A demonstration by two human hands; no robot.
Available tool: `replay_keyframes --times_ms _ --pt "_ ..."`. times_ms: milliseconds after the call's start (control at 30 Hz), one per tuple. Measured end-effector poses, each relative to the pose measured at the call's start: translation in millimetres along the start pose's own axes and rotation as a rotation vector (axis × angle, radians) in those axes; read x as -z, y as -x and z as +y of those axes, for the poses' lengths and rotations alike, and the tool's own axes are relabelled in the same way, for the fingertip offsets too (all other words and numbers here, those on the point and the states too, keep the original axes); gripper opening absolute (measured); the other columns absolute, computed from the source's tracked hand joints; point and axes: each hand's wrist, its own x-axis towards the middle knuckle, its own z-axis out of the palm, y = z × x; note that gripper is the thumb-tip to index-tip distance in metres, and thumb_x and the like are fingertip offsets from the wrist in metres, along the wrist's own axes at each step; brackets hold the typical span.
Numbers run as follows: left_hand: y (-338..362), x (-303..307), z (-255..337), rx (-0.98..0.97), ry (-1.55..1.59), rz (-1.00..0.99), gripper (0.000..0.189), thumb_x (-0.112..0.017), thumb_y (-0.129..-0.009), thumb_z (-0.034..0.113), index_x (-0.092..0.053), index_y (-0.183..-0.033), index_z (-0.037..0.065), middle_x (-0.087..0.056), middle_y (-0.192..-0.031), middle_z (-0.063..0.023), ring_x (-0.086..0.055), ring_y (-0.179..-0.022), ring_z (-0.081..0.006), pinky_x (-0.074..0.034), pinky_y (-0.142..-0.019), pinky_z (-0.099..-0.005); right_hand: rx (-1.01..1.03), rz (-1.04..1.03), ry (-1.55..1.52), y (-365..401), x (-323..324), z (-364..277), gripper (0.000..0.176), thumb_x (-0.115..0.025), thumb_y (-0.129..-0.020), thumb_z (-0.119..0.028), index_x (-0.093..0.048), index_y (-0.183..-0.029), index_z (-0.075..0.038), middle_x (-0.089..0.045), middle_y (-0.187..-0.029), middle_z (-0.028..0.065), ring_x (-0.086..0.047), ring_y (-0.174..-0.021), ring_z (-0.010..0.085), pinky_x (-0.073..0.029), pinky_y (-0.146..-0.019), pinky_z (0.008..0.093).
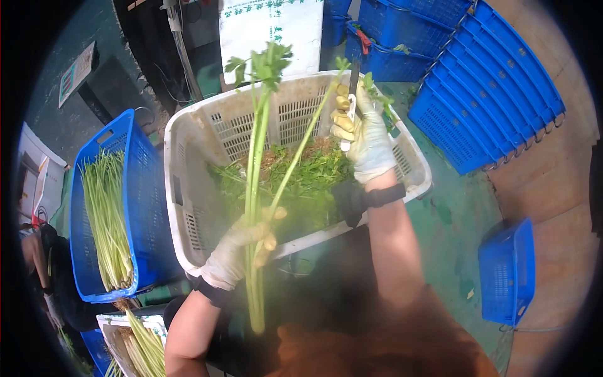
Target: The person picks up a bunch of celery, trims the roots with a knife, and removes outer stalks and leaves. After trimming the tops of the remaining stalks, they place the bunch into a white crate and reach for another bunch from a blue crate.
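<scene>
My left hand (242,242), in a pale glove, is wrapped round a few celery stalks (254,163). They stand upright, leaves at the top, cut ends below the hand. One thinner stalk leans right towards my other hand. My right hand (364,135), also gloved, grips a knife (353,103) with a white handle, its narrow dark blade pointing up. A leafy sprig (380,100) hangs beside the right fingers. Beneath both hands stands a white slotted basket (179,207), with green leaf trimmings (308,182) and brownish scraps in it.
To the left, a blue crate (151,239) holds long green stalks, and a white box (113,322) below it holds more. Nested blue crates (452,125) lean at the right, near a single blue crate (509,270). A scale (78,72) stands upper left. Another person's gloved hand (53,308) shows far left.
</scene>
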Motion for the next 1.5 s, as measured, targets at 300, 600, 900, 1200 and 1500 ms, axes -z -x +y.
replay_keyframes --times_ms 300,600,900,1200,1500 --pt "-3 -13 -3 -0.014 -0.146 0.065 0.041 -0.057 -0.098 0.017 -0.049 -0.134 0.0 -0.066 -0.079 -0.0054 -0.052 -0.048 -0.01 -0.044 -0.05 -0.0204 0.35 0.415 0.682 0 -3 -5 0.035 -0.061 -0.097 -0.034 -0.059 -0.122 -0.01 -0.066 -0.073 0.0044 -0.035 -0.038 0.0025 -0.025 -0.034 0.0176" --pt "-7 -22 -13 -0.001 -0.105 0.149 0.028 -0.059 -0.097 0.009 -0.05 -0.123 0.006 -0.062 -0.083 -0.0037 -0.062 -0.066 -0.0136 -0.055 -0.066 -0.0282 -0.099 0.291 0.408 6 -15 46 0.032 -0.07 -0.09 -0.042 -0.064 -0.104 -0.014 -0.043 -0.062 -0.008 -0.034 -0.043 0.0036 -0.025 -0.038 0.0203" --pt "-5 -12 3 -0.011 -0.002 0.196 0.034 -0.067 -0.089 0.01 -0.051 -0.119 0.005 -0.067 -0.1 -0.0128 -0.069 -0.067 -0.0196 -0.058 -0.057 -0.0283 0.093 0.385 0.316 10 -11 43 0.021 -0.059 -0.097 -0.022 -0.068 -0.107 -0.005 -0.051 -0.071 -0.0038 -0.037 -0.048 0.0029 -0.024 -0.039 0.0189" --pt "-8 0 -3 -0.113 0.04 0.099 0.045 -0.067 -0.09 0.013 -0.05 -0.131 0.004 -0.07 -0.093 -0.0113 -0.058 -0.054 -0.0134 -0.046 -0.05 -0.0224 -0.202 0.015 0.021 16 -6 40 0.045 -0.052 -0.097 -0.053 -0.057 -0.097 -0.009 -0.051 -0.069 0.0011 -0.04 -0.047 0.0082 -0.027 -0.039 0.0211" --pt "1 -9 4 -0.108 0.037 0.061 0.037 -0.064 -0.091 0.014 -0.052 -0.125 0.004 -0.068 -0.092 -0.0083 -0.057 -0.053 -0.0096 -0.045 -0.049 -0.0179 0.075 0.217 0.468 18 -7 36 0.033 -0.061 -0.097 -0.037 -0.063 -0.12 -0.014 -0.058 -0.073 -0.0005 -0.04 -0.045 0.0039 -0.029 -0.037 0.0188"
